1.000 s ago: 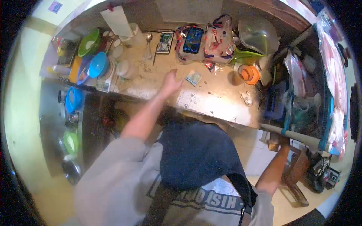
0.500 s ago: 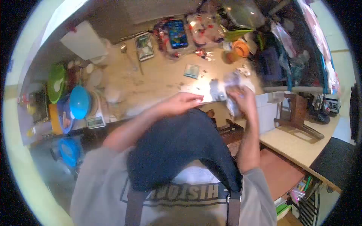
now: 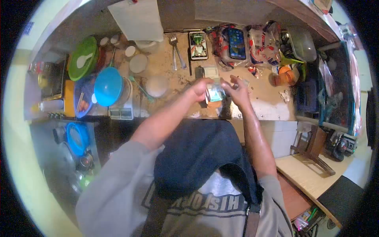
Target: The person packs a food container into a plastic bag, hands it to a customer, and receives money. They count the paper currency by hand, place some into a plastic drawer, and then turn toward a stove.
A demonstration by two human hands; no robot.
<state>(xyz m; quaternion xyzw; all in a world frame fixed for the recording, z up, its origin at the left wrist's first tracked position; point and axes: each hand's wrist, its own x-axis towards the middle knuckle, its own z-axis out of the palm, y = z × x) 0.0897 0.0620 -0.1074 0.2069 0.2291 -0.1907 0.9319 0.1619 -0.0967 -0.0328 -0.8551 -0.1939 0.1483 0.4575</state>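
My left hand (image 3: 200, 90) is closed on a small bundle of banknotes (image 3: 215, 94), with a bluish-green one on top and an orange edge below. On the other side of the bundle is my right hand (image 3: 239, 93), thumb toward the notes and fingers bent. A pale note (image 3: 245, 82) shows at its fingertips; part of it is hidden. Just beyond my left hand a pale greenish note (image 3: 211, 72) lies on the table, beside a small dark item (image 3: 200, 72).
Behind the notes are a white phone (image 3: 198, 45), a dark phone (image 3: 237, 43) on plastic packs, and forks (image 3: 175, 51). A blue bowl (image 3: 108, 87) on a scale (image 3: 121, 113) and a green basin (image 3: 83, 59) stand left. An orange-lidded jar (image 3: 285, 75) is at right.
My right hand has moved left from the table's right side, bringing the notes in front of me. My left hand has come up and grips the bundle. The view has shifted.
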